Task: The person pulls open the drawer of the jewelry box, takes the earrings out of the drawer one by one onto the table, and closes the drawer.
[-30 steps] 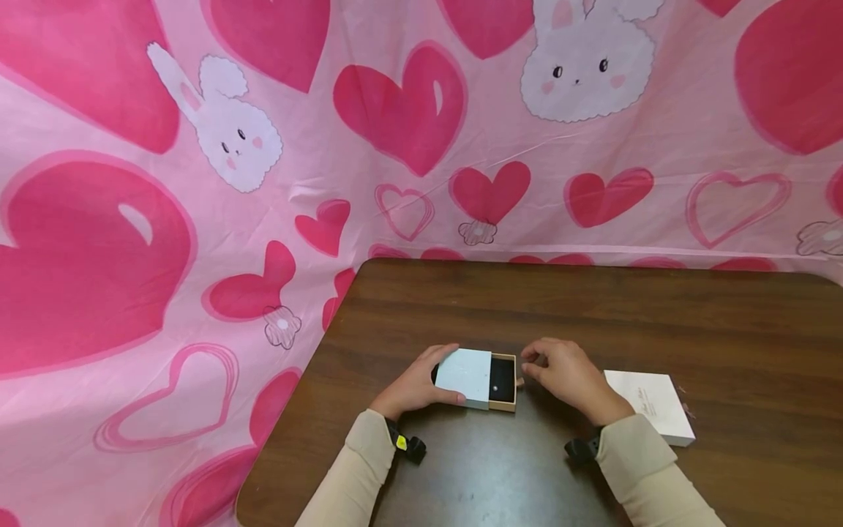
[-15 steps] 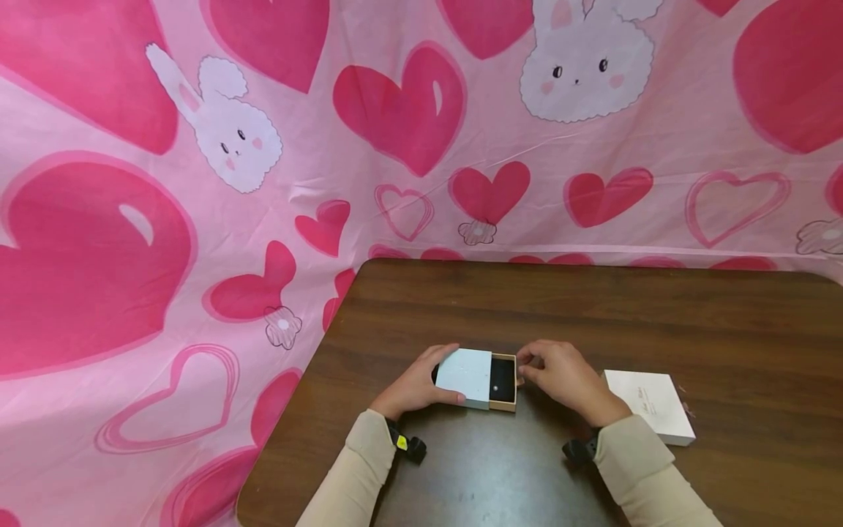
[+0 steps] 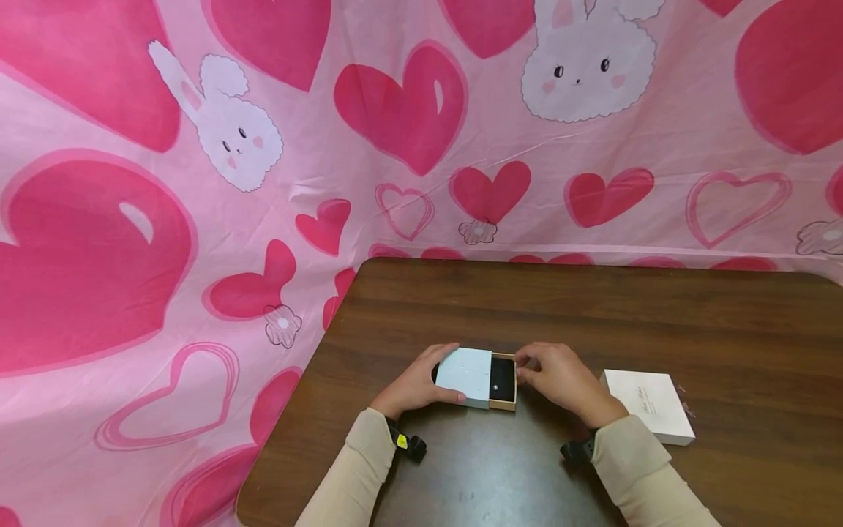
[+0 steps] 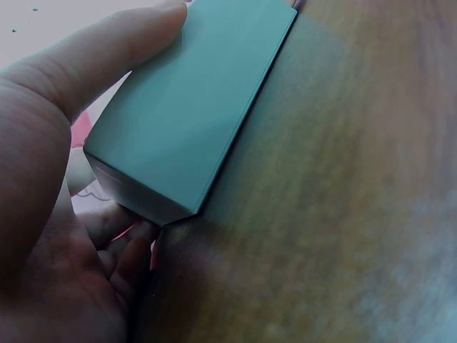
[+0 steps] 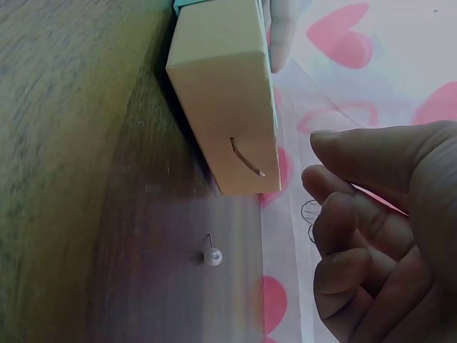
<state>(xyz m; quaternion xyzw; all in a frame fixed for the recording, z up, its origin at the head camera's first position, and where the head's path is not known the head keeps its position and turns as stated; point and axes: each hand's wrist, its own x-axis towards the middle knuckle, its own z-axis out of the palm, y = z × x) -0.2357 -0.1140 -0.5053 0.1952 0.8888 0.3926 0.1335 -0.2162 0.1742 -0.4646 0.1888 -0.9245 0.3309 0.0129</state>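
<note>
A pale blue slide-out box [image 3: 465, 377] lies on the table, gripped by my left hand [image 3: 416, 384]. In the left wrist view, the thumb [image 4: 136, 36] presses along the box's side, while several fingers sit behind it. The tan drawer [image 3: 503, 406] sticks out to the right and holds a black insert [image 3: 503, 377] with a small white dot. My right hand [image 3: 560, 377] is beside the drawer end, fingers loosely curled and holding nothing. The right wrist view shows a gap between them and the ribbon tab [image 5: 247, 158]. A pearl stud earring [image 5: 212, 257] lies on the table nearby.
A white box [image 3: 648, 406] with gold lettering rests on the wooden table [image 3: 593, 307] right of my right forearm; some reddish strands show at its far side. Behind the table hangs a pink cloth [image 3: 395, 212] with hearts and rabbits.
My right hand has moved slightly left, its fingertips now at the drawer's end and covering the ribbon tab in the head view. The left hand and box have stayed in place.
</note>
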